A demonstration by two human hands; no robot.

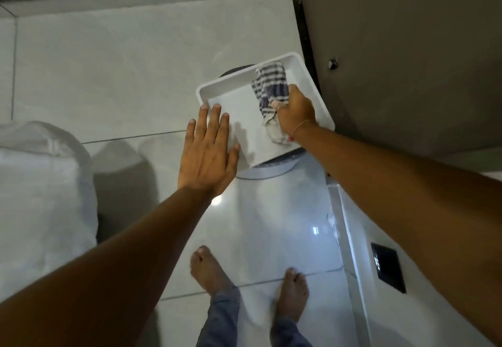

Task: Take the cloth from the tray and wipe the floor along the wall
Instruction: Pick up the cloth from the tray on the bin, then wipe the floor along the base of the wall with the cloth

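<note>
A white rectangular tray (231,105) sits on a round white stand above the glossy tiled floor (108,69). Inside the tray, along its right side, lies a crumpled cloth (269,86) with blue and white stripes. My right hand (294,111) is closed around the cloth's middle, with one end hanging below my fist. My left hand (207,151) hovers flat with fingers spread over the tray's near left rim, holding nothing. A dark brown wall (407,61) rises just right of the tray.
A white sack-like bundle (40,183) stands at the left. A white cabinet edge with a dark socket plate (388,266) runs along the lower right. My bare feet (212,273) stand on the tiles below the tray. A raised ledge crosses the far floor.
</note>
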